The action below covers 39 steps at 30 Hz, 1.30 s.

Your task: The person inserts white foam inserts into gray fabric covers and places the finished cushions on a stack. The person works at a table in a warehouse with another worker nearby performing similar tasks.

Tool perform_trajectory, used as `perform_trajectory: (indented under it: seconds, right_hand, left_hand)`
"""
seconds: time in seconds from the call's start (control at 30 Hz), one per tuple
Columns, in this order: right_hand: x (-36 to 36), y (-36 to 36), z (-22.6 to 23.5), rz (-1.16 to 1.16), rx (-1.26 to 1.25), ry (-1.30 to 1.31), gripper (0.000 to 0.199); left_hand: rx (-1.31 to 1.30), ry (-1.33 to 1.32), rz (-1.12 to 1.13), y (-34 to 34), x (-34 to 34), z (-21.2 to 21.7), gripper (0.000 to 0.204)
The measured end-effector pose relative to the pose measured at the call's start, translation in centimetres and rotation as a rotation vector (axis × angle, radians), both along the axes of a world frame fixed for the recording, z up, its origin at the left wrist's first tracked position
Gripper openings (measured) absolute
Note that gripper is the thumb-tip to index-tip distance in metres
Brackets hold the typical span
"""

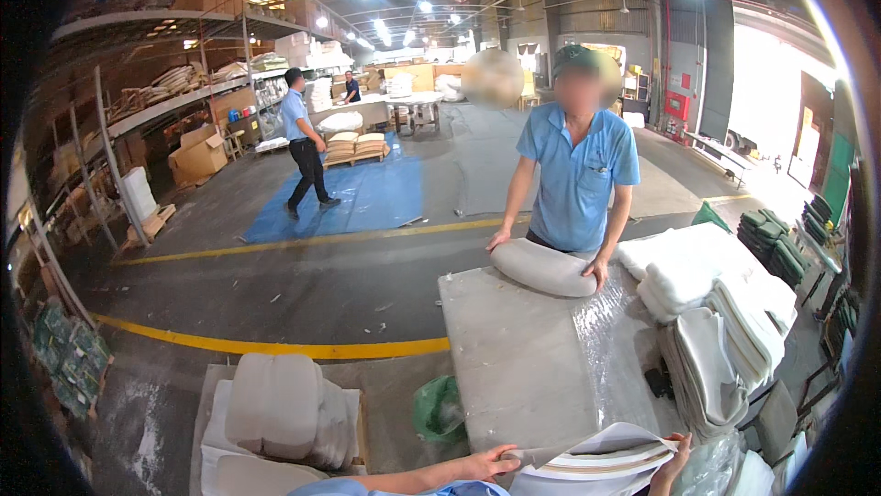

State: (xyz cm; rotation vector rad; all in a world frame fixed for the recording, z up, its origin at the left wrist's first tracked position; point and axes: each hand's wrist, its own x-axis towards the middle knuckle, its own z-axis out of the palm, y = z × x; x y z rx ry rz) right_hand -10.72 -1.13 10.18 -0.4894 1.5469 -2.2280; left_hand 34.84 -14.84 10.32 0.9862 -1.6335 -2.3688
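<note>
At the table's near edge I hold a grey fabric cover (633, 436) gaping open, with layered white and cream sheets (606, 468) showing inside it. My left hand (494, 465) is closed on the cover's left corner. On the other side, my right hand (674, 461) grips the right edge, its fingers partly hidden behind the fabric. Across the table a co-worker in a blue shirt (578, 166) rests both hands on a rounded grey cushion (543, 267).
Between us stands a grey-topped table (514, 358). Folded grey pieces (702, 372) and white padding (707, 262) are piled on its right. A stack of grey cushions (275, 404) and a green bag (439, 409) lie at left. Another person (306, 143) walks beyond, on a blue floor sheet (367, 193).
</note>
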Motion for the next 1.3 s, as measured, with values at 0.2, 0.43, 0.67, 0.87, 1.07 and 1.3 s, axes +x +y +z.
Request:
perform_trajectory:
  seconds: [0.2,0.43,0.67,0.87,1.07,1.3]
  right_hand:
    - [1.3,-0.2,-0.6,-0.053,0.003,-0.011,0.057]
    - [1.1,-0.5,-0.7,-0.133,-0.007,-0.026,0.058]
    - [1.5,-0.6,-0.4,-0.165,0.012,0.044,0.055]
    - [-0.1,0.4,1.9,0.149,0.266,-0.048,0.040]
    - [-0.9,-0.7,0.8,0.022,0.296,-0.046,0.035]
    - [-0.8,0.0,-1.1,0.045,0.230,-0.028,0.033]
  left_hand:
    - [-0.384,-0.051,-0.134,-1.7,-0.5,0.1,0.084]
    - [-0.173,0.094,-0.089,-2.3,-0.8,0.1,0.067]
    - [-0.123,0.006,-0.203,-2.7,-0.5,1.0,0.066]
    - [-0.107,-0.057,-0.204,-3.2,0.2,0.4,0.068]
    - [-0.111,-0.071,-0.230,-4.5,-0.7,0.0,0.070]
    - [-0.111,-0.095,-0.222,-4.4,-1.3,-0.3,0.073]
